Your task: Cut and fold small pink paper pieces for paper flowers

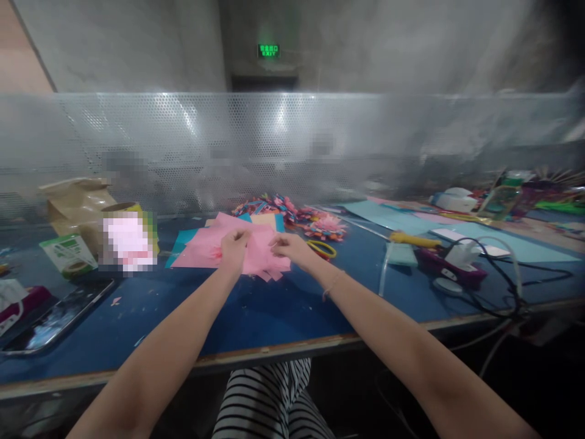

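In the middle of the blue table lie several pink paper sheets, with blue and cream sheets partly under them. My left hand is closed over the pink paper, fingertips curled and pinching it. Beside it, my right hand has bent fingers, with the thumb and fingertips closed at the paper between the two hands. Cut pink pieces fan out below the hands. Some of the paper is hidden under my fingers, and the picture is slightly blurred.
Behind the paper is a heap of colourful paper flowers. Yellow-handled scissors lie right of my hand. A phone, a small green-white box and a brown bag are left; a purple power strip with cables is right.
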`<control>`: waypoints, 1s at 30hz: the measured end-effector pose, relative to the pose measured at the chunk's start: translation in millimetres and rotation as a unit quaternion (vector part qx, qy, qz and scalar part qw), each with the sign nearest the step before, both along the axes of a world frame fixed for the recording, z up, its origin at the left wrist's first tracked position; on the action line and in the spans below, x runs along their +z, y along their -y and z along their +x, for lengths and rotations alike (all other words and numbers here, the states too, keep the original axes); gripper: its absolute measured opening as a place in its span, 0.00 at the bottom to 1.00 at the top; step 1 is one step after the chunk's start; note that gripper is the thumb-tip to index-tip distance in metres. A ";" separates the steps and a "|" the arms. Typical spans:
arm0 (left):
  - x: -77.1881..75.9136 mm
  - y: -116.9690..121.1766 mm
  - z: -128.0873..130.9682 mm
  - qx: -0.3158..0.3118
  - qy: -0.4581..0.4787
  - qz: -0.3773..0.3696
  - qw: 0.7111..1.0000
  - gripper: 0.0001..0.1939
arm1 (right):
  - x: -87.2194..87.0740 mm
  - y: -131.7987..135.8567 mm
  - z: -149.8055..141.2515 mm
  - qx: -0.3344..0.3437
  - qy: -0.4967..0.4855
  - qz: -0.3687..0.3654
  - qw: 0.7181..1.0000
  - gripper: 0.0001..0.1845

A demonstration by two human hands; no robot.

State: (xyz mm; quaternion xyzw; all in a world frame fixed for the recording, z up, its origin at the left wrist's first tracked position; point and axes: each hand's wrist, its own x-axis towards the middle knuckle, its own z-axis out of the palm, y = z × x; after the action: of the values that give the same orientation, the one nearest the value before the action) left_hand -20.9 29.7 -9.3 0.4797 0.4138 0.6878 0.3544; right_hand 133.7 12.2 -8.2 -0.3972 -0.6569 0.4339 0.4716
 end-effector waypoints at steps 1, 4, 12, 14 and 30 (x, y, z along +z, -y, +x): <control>2.4 0.1 -2.5 0.004 -0.010 0.004 1.000 0.10 | 0.2 -0.1 0.5 -0.011 0.011 0.001 1.000 0.06; 9.2 1.2 -6.8 0.017 -0.039 0.015 0.999 0.10 | 2.3 2.6 -0.1 -0.018 0.036 -0.007 0.999 0.07; 19.5 17.2 3.2 -0.041 -0.119 0.044 0.991 0.09 | 6.1 11.6 -5.2 0.077 -0.093 -0.144 0.982 0.15; 19.9 19.4 4.9 -0.064 -0.123 0.046 0.989 0.09 | 6.5 9.2 -4.7 0.047 -0.135 -0.128 0.981 0.12; 8.2 11.5 8.8 -0.095 -0.127 0.030 0.987 0.10 | 1.6 -5.3 2.4 -0.080 -0.084 0.058 0.992 0.13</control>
State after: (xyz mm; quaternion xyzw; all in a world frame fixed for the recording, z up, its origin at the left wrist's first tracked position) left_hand -12.1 18.3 -1.1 0.6107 0.3869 0.5966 0.3485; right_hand 136.2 17.6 -6.5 -0.3830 -0.6052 0.3874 0.5805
